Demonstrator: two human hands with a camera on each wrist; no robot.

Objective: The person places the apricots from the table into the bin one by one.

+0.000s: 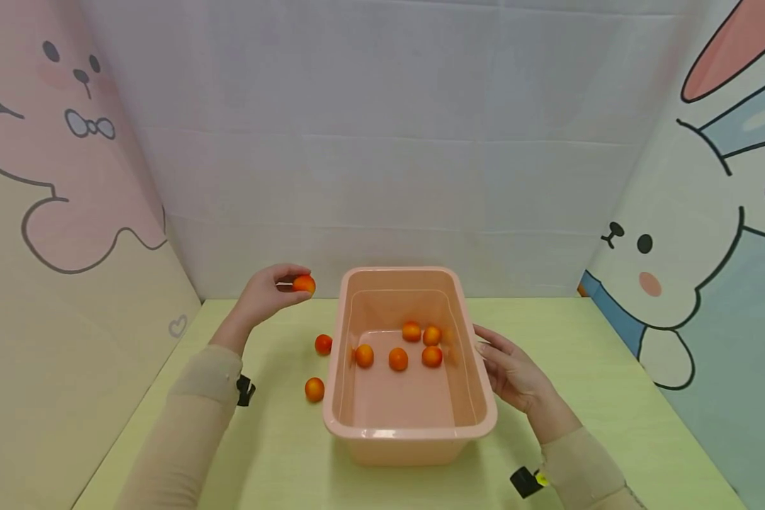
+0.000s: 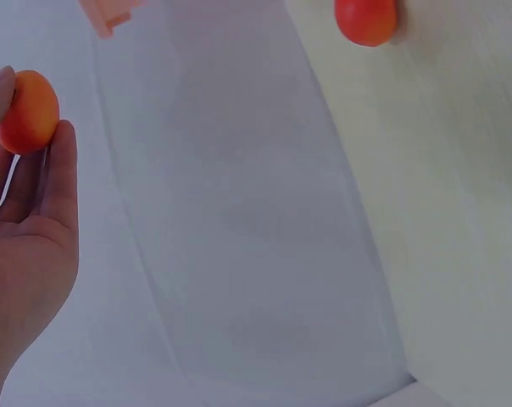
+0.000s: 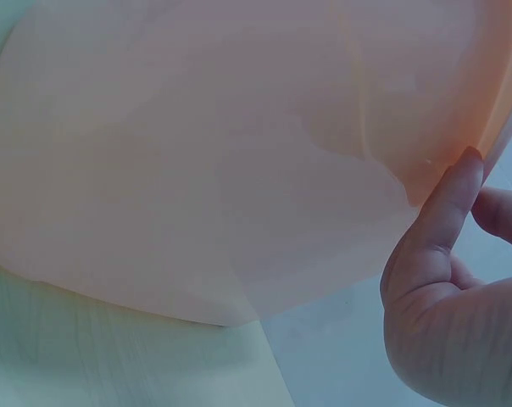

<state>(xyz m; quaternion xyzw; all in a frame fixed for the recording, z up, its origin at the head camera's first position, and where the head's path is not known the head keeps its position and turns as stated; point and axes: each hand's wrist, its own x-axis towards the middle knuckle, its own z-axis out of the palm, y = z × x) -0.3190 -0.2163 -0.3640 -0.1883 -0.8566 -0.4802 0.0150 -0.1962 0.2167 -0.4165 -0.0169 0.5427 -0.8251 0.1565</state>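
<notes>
Pinching a fruit (image 1: 304,285), there's your left hand (image 1: 270,292) at ten o'clock from the bin (image 1: 411,433), up off the table (image 1: 280,453) and just outside the rim! Firm grasp on that one: the left wrist view shows your thumb on one side and your fingertips on the other, the orange-red skin showing between.

Over to three o'clock, and it's your right hand (image 1: 513,372) touching the bin's outer side at the rim, thumb and forefinger reaching out to it, not wrapped around it. No fruit in that hand.

Look inside the bin: five fruits on its floor! One (image 1: 411,331) at twelve, its neighbour (image 1: 432,336) at one, another (image 1: 431,356) at three, one (image 1: 398,359) near the middle, and one (image 1: 365,355) out at nine beside the wall.

Two more lie loose on the table, a redder one (image 1: 323,345) at nine and an orange one (image 1: 314,389) at eight, both just beside the bin. Behind it all, a creased white sheet (image 1: 395,156) at twelve, with a cartoon rabbit (image 1: 669,248) at two!
</notes>
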